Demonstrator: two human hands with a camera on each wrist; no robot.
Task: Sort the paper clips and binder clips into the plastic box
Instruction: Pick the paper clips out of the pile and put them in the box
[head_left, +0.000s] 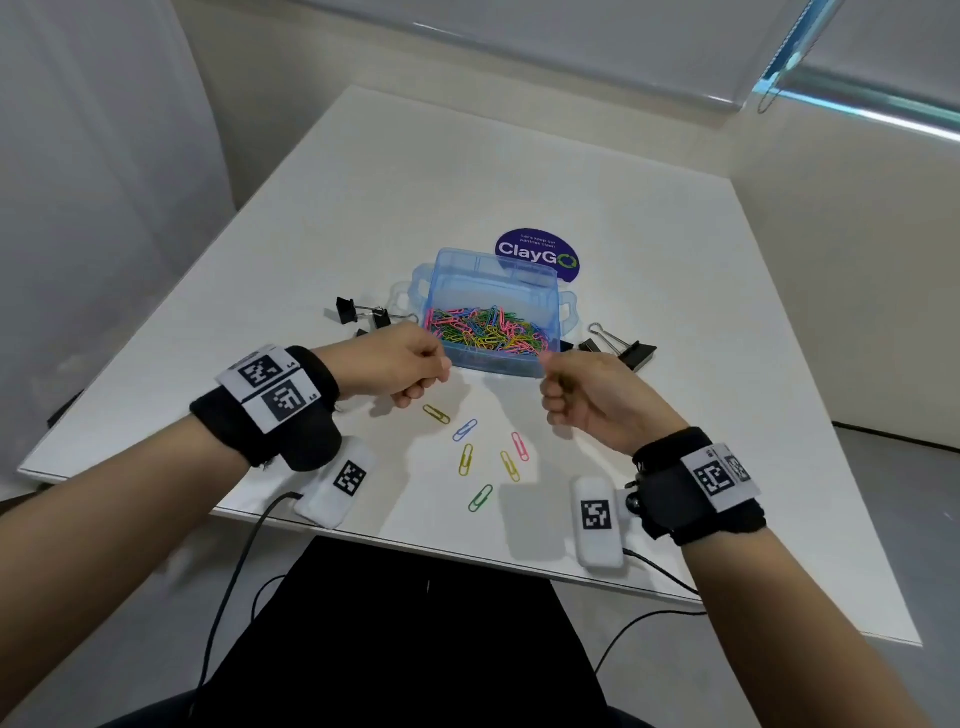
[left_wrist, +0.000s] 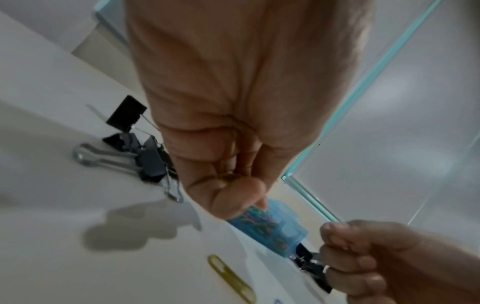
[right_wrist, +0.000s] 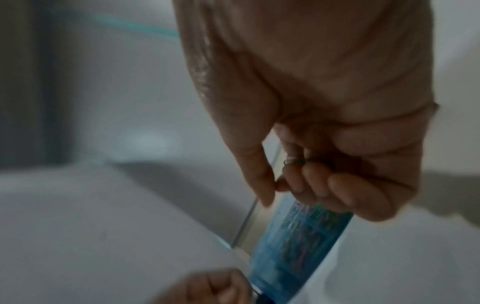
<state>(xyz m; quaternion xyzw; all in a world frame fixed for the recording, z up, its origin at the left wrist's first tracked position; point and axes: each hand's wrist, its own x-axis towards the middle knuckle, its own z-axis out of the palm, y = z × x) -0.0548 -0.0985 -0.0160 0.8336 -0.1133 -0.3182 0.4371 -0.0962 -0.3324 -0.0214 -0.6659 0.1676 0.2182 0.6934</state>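
A blue see-through plastic box (head_left: 511, 364) stands open mid-table, its front part full of coloured paper clips (head_left: 488, 330). My left hand (head_left: 431, 371) hovers by the box's front left corner with fingers curled; in the left wrist view a small yellowish paper clip (left_wrist: 228, 177) shows inside the curl. My right hand (head_left: 551, 387) hovers at the front right corner and pinches a greenish paper clip (right_wrist: 293, 162). Several loose paper clips (head_left: 466, 459) lie on the table between my wrists. Black binder clips lie left (head_left: 345, 310) and right (head_left: 631, 351) of the box.
A purple round sticker (head_left: 537, 254) lies behind the box. The white table's (head_left: 675, 260) near edge runs just under my wrists, with black cables (head_left: 234, 571) hanging below it. A wall and a glass panel stand beyond the far edge.
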